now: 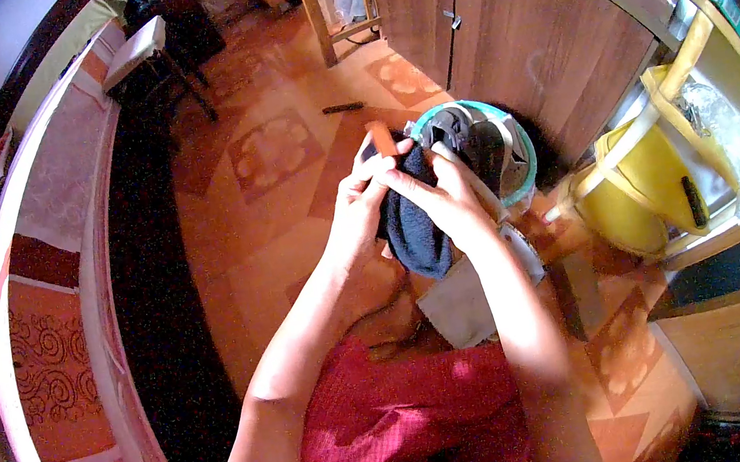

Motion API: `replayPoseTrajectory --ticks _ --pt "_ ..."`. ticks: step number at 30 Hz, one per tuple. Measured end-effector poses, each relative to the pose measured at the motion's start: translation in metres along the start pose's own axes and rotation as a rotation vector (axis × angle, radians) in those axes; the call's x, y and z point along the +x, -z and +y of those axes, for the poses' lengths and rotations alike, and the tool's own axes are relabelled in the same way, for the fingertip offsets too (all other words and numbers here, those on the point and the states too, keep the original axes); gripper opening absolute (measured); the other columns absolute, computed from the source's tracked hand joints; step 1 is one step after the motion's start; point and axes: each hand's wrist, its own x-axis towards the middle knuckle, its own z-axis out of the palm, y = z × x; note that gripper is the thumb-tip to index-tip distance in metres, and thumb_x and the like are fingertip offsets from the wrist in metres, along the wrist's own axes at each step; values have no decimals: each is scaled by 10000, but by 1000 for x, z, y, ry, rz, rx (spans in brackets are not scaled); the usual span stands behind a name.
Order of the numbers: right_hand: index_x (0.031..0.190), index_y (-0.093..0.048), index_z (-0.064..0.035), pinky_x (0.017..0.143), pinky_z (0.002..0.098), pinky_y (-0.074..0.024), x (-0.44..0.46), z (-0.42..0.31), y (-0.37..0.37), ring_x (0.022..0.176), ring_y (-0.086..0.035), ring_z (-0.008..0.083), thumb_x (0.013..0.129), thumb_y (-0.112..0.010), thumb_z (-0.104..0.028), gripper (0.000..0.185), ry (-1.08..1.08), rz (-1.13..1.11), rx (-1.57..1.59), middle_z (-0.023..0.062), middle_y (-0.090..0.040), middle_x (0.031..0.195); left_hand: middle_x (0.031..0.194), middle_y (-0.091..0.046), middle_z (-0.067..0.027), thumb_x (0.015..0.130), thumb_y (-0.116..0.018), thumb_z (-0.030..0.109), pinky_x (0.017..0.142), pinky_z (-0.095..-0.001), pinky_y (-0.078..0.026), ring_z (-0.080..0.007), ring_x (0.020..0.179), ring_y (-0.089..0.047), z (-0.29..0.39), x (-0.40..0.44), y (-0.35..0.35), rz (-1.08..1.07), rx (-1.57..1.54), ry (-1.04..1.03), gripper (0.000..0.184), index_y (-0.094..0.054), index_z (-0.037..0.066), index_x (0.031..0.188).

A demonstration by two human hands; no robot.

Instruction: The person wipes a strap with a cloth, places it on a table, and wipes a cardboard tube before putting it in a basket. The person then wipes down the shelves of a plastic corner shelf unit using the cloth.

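Note:
A dark blue, soft knitted piece (416,233), possibly a sock, hangs between my two hands above the floor. My left hand (364,185) is closed on its upper left side, fingertips pinching near the top. From the other side, my right hand (446,186) grips the same cloth, with its thumb reaching across toward the left fingers. A small orange-brown strip (382,139) sticks up at my left fingertips; I cannot tell whether it is attached to the cloth. Just beyond my right hand stands a turquoise-rimmed basket (528,156) holding dark and grey items (481,139).
A brown wooden cabinet (540,35) stands behind the basket. To the right are a yellow bag (633,189) and a pale wooden frame. A beige cloth or flat piece (461,298) lies below my hands. A bed (50,335) runs along the left; a small dark stick (343,108) lies on the floor.

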Motion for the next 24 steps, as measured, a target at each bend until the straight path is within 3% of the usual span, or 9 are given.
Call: replayPoseTrajectory --ticks 1,6,9,10,16,18,19,20,24 --pt "858 -598 15 641 248 -451 5 7 -3 689 -568 114 745 -673 -411 446 40 4 25 34 -605 741 1071 -579 -18 885 -491 198 883 -260 -385 -115 979 -514 -1 1 1 -16 14 8 282 -576 35 1099" --pt "792 -606 -3 600 251 -428 3 4 1 652 -548 97 750 -646 -446 446 -1 -21 -321 33 -585 672 1208 -448 -75 866 -511 155 932 -275 -328 -152 1113 -431 9 1 1 60 -173 178 216 -642 -6 925" --pt "795 -601 -5 616 297 -433 -5 14 -4 652 -566 144 765 -615 -422 418 -53 -153 -208 78 -593 673 963 -567 -60 866 -505 154 813 -265 -405 -145 892 -536 19 7 6 299 -130 220 244 -559 -19 1030" --pt "795 -600 0 640 317 -442 -5 15 -6 668 -582 189 748 -615 -438 441 -68 -229 -331 119 -601 690 784 -563 -1 882 -477 225 598 -240 -414 -99 697 -509 25 12 10 280 -176 170 219 -565 42 965" --pt "878 -586 13 670 297 -439 -24 40 5 701 -536 133 753 -641 -335 373 -171 -331 -435 66 -581 736 753 -514 9 897 -444 232 715 -329 -417 -141 722 -489 -11 33 61 329 -194 214 176 -539 87 870" --pt "776 -605 10 656 385 -456 -35 49 10 692 -611 287 695 -646 -471 490 -158 -309 -451 205 -609 727 767 -521 -1 910 -415 233 732 -344 -421 -161 722 -492 -25 46 83 445 -228 203 192 -536 88 874" --pt "780 -608 3 659 383 -456 -42 46 13 694 -611 284 701 -650 -459 471 -113 -323 -407 212 -606 740 734 -549 40 883 -455 207 622 -253 -355 -91 675 -476 -39 56 106 391 -359 186 185 -616 120 856" --pt "785 -611 -1 657 375 -454 -49 55 18 696 -613 265 716 -655 -427 434 -79 -284 -488 190 -615 743 757 -536 25 893 -460 239 624 -277 -381 -100 694 -464 -46 62 114 491 -303 241 200 -620 125 924" --pt "834 -612 1 680 353 -446 -39 44 22 695 -592 242 767 -634 -361 369 24 -60 -416 147 -620 747 1039 -536 -66 880 -424 467 880 -437 -393 -235 1000 -481 -13 52 60 443 -386 367 466 -547 70 1094"
